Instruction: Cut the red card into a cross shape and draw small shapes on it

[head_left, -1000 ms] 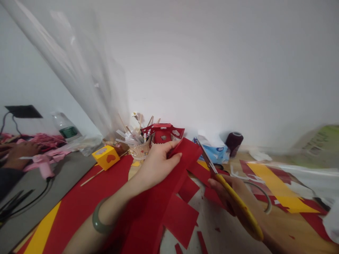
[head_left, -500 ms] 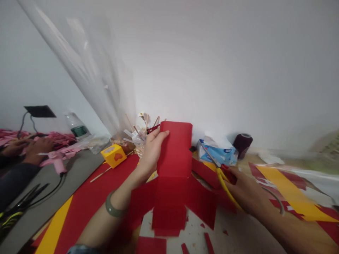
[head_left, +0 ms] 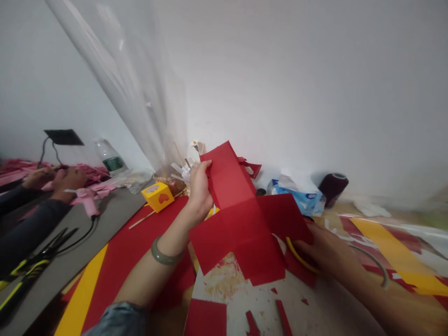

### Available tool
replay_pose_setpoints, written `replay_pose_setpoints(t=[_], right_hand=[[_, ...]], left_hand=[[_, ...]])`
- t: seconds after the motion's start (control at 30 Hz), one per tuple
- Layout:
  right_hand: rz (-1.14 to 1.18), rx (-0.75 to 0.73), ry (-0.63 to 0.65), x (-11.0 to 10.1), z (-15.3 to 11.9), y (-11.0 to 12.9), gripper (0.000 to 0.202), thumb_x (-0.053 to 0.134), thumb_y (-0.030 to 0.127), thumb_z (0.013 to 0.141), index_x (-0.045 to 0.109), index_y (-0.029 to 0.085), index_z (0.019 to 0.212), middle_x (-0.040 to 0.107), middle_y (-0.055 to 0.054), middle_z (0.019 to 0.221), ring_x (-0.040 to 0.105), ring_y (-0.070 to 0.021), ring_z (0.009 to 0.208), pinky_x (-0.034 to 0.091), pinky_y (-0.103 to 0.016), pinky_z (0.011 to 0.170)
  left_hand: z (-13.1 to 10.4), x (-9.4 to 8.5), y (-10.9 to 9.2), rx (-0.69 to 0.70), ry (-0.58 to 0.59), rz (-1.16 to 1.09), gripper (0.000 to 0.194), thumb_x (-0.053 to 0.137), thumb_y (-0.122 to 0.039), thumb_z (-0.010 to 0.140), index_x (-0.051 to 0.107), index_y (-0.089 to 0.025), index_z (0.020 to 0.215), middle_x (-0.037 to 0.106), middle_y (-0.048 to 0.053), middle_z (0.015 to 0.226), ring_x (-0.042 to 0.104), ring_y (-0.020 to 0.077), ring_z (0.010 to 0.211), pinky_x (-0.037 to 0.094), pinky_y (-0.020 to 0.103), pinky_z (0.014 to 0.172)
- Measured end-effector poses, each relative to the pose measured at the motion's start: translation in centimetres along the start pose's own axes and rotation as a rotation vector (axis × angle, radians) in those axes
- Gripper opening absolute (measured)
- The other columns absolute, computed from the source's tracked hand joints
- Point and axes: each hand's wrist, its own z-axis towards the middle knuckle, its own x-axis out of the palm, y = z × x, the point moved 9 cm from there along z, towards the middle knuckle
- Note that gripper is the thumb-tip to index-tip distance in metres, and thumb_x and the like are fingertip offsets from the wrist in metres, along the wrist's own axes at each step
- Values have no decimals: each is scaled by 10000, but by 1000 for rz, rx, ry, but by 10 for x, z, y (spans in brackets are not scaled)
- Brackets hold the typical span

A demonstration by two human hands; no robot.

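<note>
A red cardboard cutout (head_left: 231, 186), cross-shaped with several flaps, is held up tilted in front of me. My left hand (head_left: 201, 191) is closed on its left edge, thumb on the near face; a green bangle (head_left: 164, 254) circles that wrist. My right hand (head_left: 318, 247) is closed around scissors, whose yellow handle (head_left: 301, 256) shows below the cutout's right flap. The blades are hidden behind the red card. Beneath lies a stained white board (head_left: 224, 284) with small red scraps and a red card piece (head_left: 206, 317).
A yellow box with hearts (head_left: 157, 197) stands left, near a pink glue gun (head_left: 86, 203) and black-yellow pliers (head_left: 38, 261). A co-worker's hands (head_left: 66, 179) handle pink material. Behind are a tissue pack (head_left: 301, 196) and dark thread spool (head_left: 332, 186). Yellow strips (head_left: 395, 247) lie right.
The red cutout has turned, its top tipping left and its flaps swinging up to the right. The scissors' blades, visible before, are now hidden behind it. The view has shifted slightly.
</note>
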Motion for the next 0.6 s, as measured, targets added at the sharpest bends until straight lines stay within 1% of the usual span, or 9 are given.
replay_pose_setpoints(t=[0.1,0.2,0.27,0.4,0.5,0.6], right_hand=[[-22,-52,-12,2,3,2,441,520,411,846,688,125,1138,729,-189,1091,702,-377,954,538,-438,763],[-33,-140,-24,3,3,9,403,499,394,870,698,176,1144,721,-162,1163,682,-356,1045,533,-434,851],[-47,-186,-30,4,2,12,387,470,386,894,710,188,1125,706,-161,1207,665,-355,1092,526,-439,877],[-93,-204,-53,1,-1,14,418,424,419,916,730,158,1028,705,-202,1155,695,-375,988,548,-458,773],[-120,-204,-85,-3,-2,14,419,426,440,916,735,174,1011,719,-193,1093,710,-358,899,545,-425,686],[-128,-205,-108,-6,-3,14,394,446,448,908,744,190,923,731,-185,984,718,-341,799,529,-395,610]], left_hand=[[3,-2,6,-53,-13,-54,49,637,-170,730,591,-174,713,665,-11,655,632,133,570,521,243,599],[7,-6,11,-99,-39,-103,53,619,-155,741,580,-165,706,651,-14,619,609,127,526,515,253,599],[8,-7,14,-132,-42,-126,39,612,-149,750,589,-158,720,659,-5,617,616,136,529,521,265,617],[5,-3,16,-180,-21,-151,42,587,-137,783,609,-150,750,680,13,626,636,146,553,531,263,632],[0,4,17,-223,21,-161,100,539,-139,816,639,-131,805,705,47,655,674,180,613,548,280,653],[-3,8,19,-258,54,-169,133,532,-148,829,654,-113,867,720,70,692,699,206,665,559,298,686]])
